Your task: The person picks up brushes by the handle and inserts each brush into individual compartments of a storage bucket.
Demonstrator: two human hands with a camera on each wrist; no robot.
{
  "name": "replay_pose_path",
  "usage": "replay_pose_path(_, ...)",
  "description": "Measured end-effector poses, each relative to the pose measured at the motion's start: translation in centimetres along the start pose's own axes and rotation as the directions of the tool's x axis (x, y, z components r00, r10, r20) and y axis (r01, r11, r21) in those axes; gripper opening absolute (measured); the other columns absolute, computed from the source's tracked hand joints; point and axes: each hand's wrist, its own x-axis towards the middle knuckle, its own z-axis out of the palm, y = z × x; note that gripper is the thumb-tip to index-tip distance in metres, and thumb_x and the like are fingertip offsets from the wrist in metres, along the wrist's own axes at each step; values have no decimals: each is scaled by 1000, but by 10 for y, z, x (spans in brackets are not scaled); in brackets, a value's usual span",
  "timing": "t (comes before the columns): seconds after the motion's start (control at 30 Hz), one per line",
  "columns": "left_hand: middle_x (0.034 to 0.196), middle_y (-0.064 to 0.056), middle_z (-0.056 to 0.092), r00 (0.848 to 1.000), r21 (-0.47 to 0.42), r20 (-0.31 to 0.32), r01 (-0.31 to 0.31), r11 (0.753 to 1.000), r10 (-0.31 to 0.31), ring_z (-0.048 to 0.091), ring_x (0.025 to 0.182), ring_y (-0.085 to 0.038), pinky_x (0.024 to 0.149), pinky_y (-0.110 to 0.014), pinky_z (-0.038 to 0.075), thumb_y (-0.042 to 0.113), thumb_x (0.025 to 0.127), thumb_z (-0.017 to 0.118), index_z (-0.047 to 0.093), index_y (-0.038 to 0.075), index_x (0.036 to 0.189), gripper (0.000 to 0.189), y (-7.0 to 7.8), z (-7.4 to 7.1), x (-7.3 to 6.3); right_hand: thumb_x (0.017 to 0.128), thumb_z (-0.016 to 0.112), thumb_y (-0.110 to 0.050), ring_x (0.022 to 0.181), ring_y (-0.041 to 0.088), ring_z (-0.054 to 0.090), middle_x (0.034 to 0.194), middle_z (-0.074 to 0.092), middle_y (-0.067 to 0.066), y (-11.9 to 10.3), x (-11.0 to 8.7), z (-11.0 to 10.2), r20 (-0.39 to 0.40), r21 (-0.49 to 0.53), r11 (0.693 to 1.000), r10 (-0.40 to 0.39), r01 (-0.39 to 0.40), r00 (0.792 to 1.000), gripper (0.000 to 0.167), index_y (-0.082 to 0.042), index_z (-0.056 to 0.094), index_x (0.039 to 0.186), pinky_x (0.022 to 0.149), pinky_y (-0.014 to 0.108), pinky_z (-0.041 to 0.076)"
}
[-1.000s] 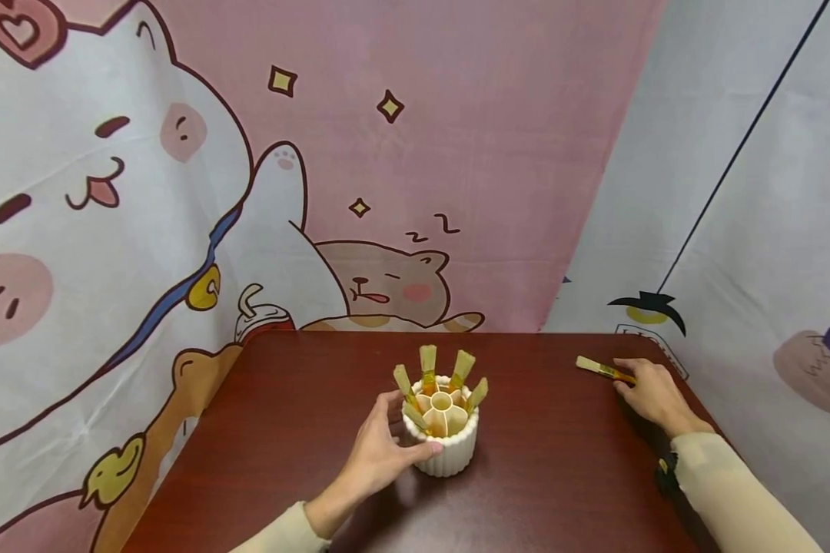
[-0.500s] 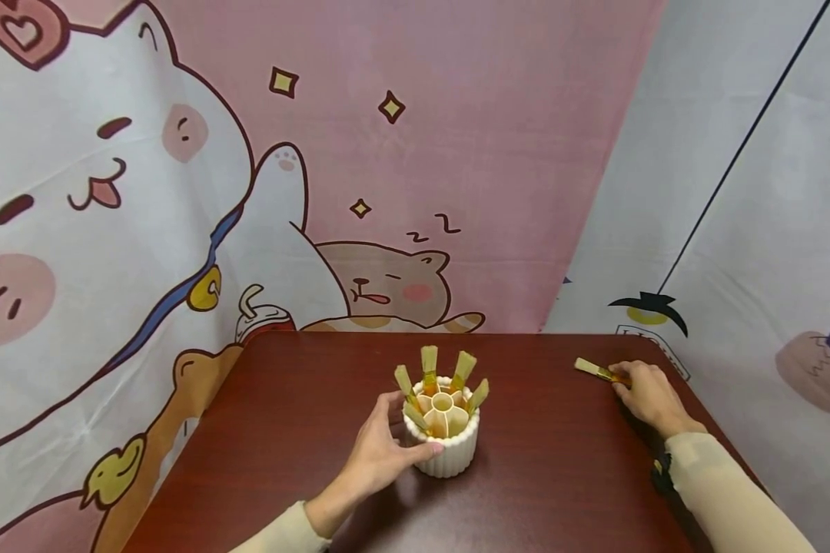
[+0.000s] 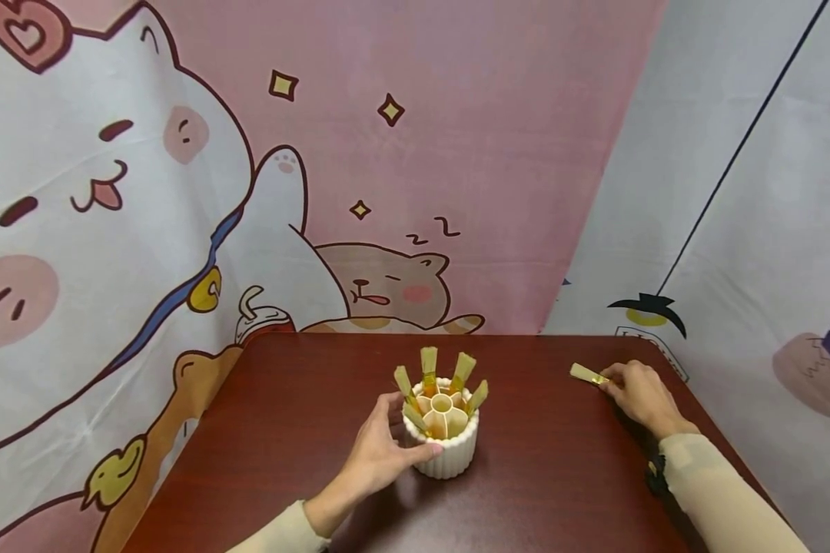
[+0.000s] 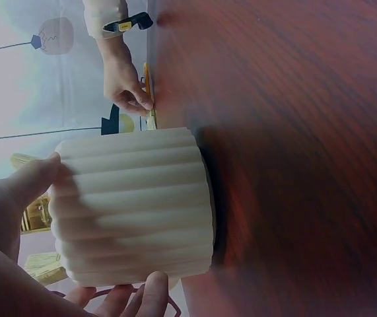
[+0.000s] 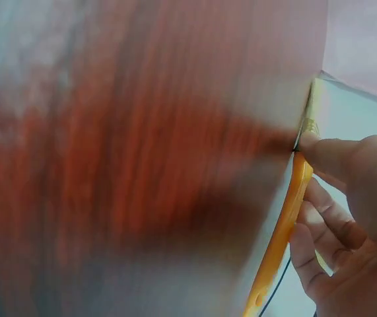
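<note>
A white ribbed pot (image 3: 449,453) with petal-shaped compartments stands on the table in the head view. My left hand (image 3: 373,453) grips its left side, thumb across the front and fingers round the back. Several flat brushes (image 3: 429,365) lean in the compartments, pale bristles up. Over at the right, my right hand (image 3: 642,393) pinches another flat paintbrush (image 3: 584,373) by its metal band. The bristles point left, toward the back of the table. In the right wrist view its orange handle (image 5: 280,231) runs down past the curled fingers, close to the tabletop.
The dark red wooden table (image 3: 526,491) carries the pot and reaches back to a printed cloth backdrop (image 3: 512,169) with cartoon animals. Cloth also hangs along both sides. A black strap (image 3: 655,472) sits at my right wrist.
My right hand's grip has shifted along the brush from the handle to the metal band, and the brush has moved slightly left. The left hand and pot have stayed still.
</note>
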Motion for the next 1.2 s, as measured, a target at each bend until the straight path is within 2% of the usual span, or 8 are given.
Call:
replay_pose_path(0.13, 151, -28, 70, 1000, -5, 5, 0, 1000, 0, 79, 130, -42, 107, -55, 69, 22, 82, 108, 51, 0, 160, 99, -1, -1, 1, 99, 91, -9, 91, 35, 72, 105, 79, 22, -6, -2, -1, 1, 20, 1000, 21, -21, 1000, 20, -2, 82, 115, 79, 58, 62)
replay_pose_path(0.3, 151, -29, 70, 1000, -1, 8, 7, 1000, -7, 78, 131, -43, 106, -55, 69, 22, 83, 108, 50, 0, 161, 100, -3, -2, -1, 98, 91, -9, 90, 30, 75, 100, 82, 14, -12, -5, 1, 7, 36, 999, 29, -29, 1000, 16, -8, 81, 111, 73, 48, 61)
replay_pose_path(0.47, 151, -30, 70, 1000, 3, 6, 1, 1000, -1, 78, 131, -43, 107, -56, 69, 22, 83, 108, 50, 0, 161, 100, -2, -2, -2, 95, 94, -10, 91, 30, 79, 104, 85, 13, -16, -8, 0, -34, 93, 996, -8, 11, 999, 23, -8, 83, 116, 74, 49, 64)
replay_pose_path(0.6, 150, -29, 70, 1000, 1, 9, 2, 1000, -2, 79, 129, -42, 105, -56, 70, 22, 83, 108, 50, 0, 161, 100, -2, -3, -2, 96, 95, -15, 89, 26, 79, 104, 86, 10, -13, -8, 3, -72, 159, 985, -57, 68, 996, 31, -8, 84, 123, 71, 45, 65)
replay_pose_path(0.7, 149, -28, 70, 1000, -3, 14, 1, 1000, -1, 80, 127, -40, 104, -55, 70, 22, 83, 108, 50, 0, 161, 100, -2, -4, -2, 96, 95, -14, 91, 27, 80, 106, 86, 11, -25, -10, -1, -87, 144, 987, -61, 73, 994, 34, -6, 84, 127, 71, 43, 65)
replay_pose_path(0.73, 149, -28, 71, 1000, -4, 15, -1, 1000, 1, 80, 126, -40, 104, -55, 70, 22, 83, 108, 50, 0, 161, 100, -2, -4, -2, 95, 95, -9, 93, 32, 81, 108, 86, 14, -36, -12, -6, -79, 120, 991, -47, 56, 996, 35, -4, 84, 128, 72, 47, 66)
replay_pose_path(0.97, 146, -27, 71, 1000, -6, 28, -3, 1000, 3, 82, 123, -36, 103, -55, 70, 22, 83, 108, 49, 0, 161, 100, -2, -5, -1, 98, 95, -11, 88, 27, 74, 114, 84, 18, -65, -20, -12, -82, 86, 996, -28, 35, 996, 28, -4, 85, 123, 69, 34, 56)
replay_pose_path(1.2, 145, -24, 72, 999, 17, 40, -9, 1000, 8, 81, 123, -34, 104, -56, 69, 24, 83, 107, 50, 1, 160, 99, -1, -5, 2, 93, 97, -5, 87, 25, 75, 105, 83, 9, -87, -27, -17, -184, 97, 991, -72, 91, 980, 22, -9, 86, 112, 69, 30, 54)
